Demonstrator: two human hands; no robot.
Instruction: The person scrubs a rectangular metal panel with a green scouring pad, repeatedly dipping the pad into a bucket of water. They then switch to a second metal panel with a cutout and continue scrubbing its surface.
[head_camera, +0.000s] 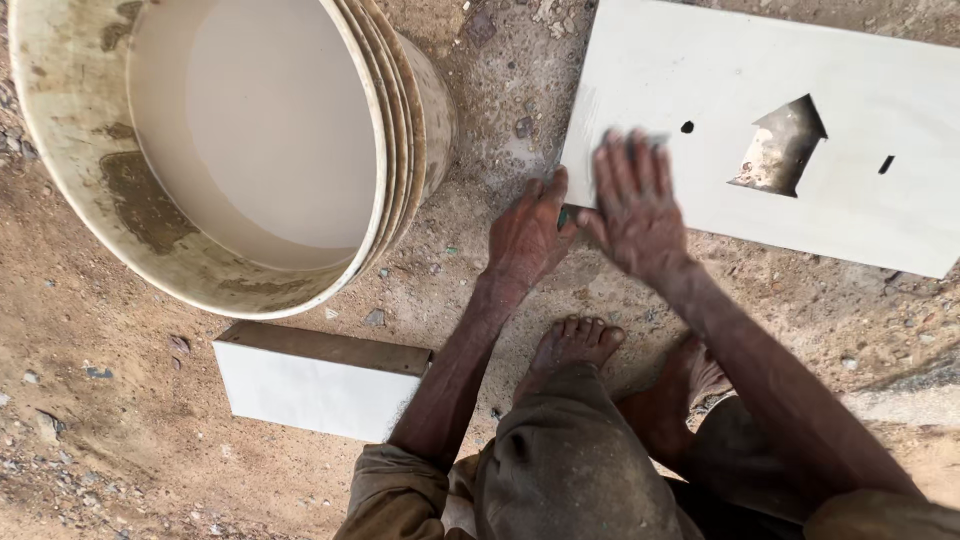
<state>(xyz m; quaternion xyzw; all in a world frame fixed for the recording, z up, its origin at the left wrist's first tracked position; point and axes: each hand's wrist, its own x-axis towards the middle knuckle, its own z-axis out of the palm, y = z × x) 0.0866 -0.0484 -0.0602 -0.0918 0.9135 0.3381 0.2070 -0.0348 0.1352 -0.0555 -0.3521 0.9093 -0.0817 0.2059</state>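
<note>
Large white tile (700, 90) at far right, cut off by frame edges, pierced by a house-shaped cutout (780, 148). Right hand (632, 205) blurred, fingers spread flat on the tile's near-left corner, holding nothing. Left hand (527, 238) curled beside the tile edge around a small, mostly hidden green object (563, 216). Stacked tubs (250, 150) at far left, partly out of frame.

ground (120, 330): bare sandy earth, reddish-brown, strewn with small stones and grit | far left: large round off-white tub (70, 110), stained with mud, rim tilted toward the camera | near left: small white tile offcut (300, 390) lying flat | light: soft daylight, weak shadows
</note>
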